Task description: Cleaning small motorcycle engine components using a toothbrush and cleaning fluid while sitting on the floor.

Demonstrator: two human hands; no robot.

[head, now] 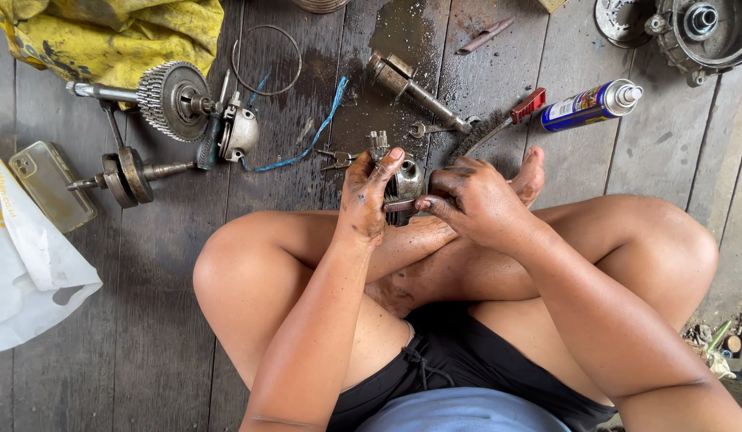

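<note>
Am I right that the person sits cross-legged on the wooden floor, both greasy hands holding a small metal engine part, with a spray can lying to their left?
Not quite: the spray can lies to the person's right, as the head view shows. The rest holds: cross-legged on the wooden floor, left hand and right hand both greasy, holding the small metal engine part.

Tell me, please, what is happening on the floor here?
A person sits cross-legged on a wooden floor. The left hand grips a small greasy metal engine part, and the right hand presses a thin flat tool against it. A gear assembly, a shaft, a wire brush and a spray can lie around.
</note>
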